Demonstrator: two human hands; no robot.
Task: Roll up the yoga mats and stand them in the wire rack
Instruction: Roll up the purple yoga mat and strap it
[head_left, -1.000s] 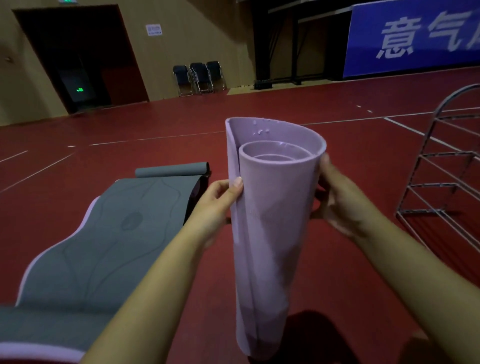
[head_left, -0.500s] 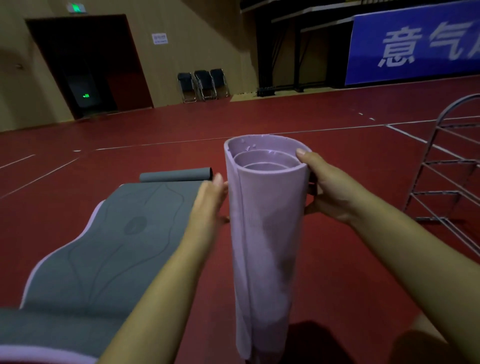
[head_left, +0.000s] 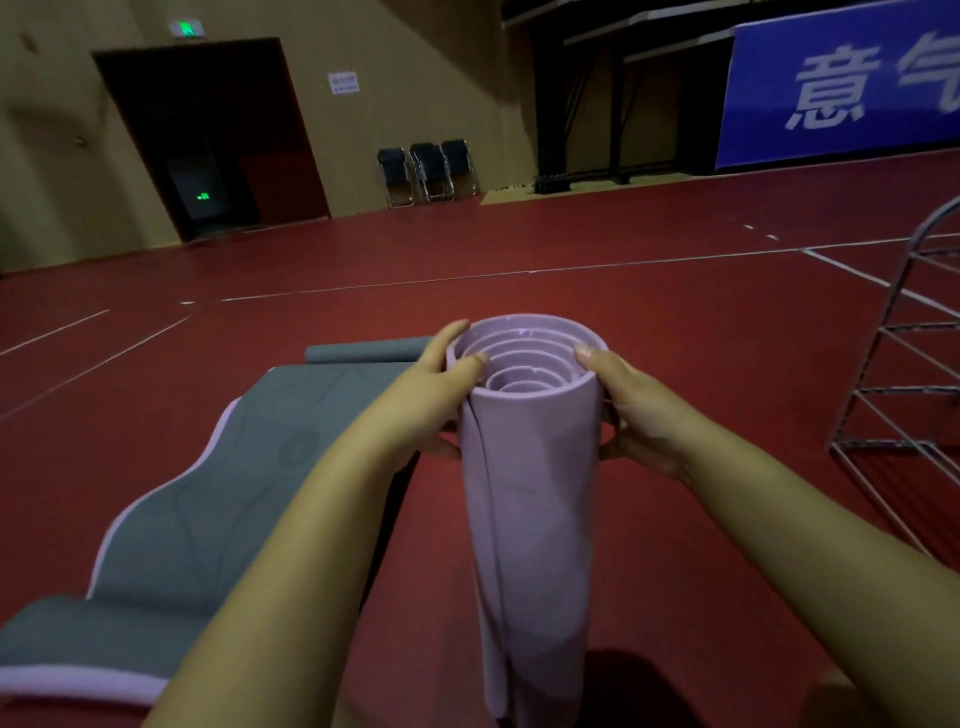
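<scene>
The rolled lilac foam yoga mat (head_left: 530, 467) stands upright on the red floor at centre, its spiral top end facing the camera. The left hand (head_left: 431, 400) at 9 o'clock and right hand (head_left: 628, 410) at 3 o'clock clasp its upper end, thumbs hooked over the rim. Likely light, soft and springy, it may unroll; hold around mid-body. The wire rack (head_left: 904, 374) waits at 3 o'clock, well apart.

On the blue banner (head_left: 841, 88) ahead of me, white characters read 意 and 气 (the second cut off by the edge). The wall notice (head_left: 343, 83) is too small to read.
</scene>
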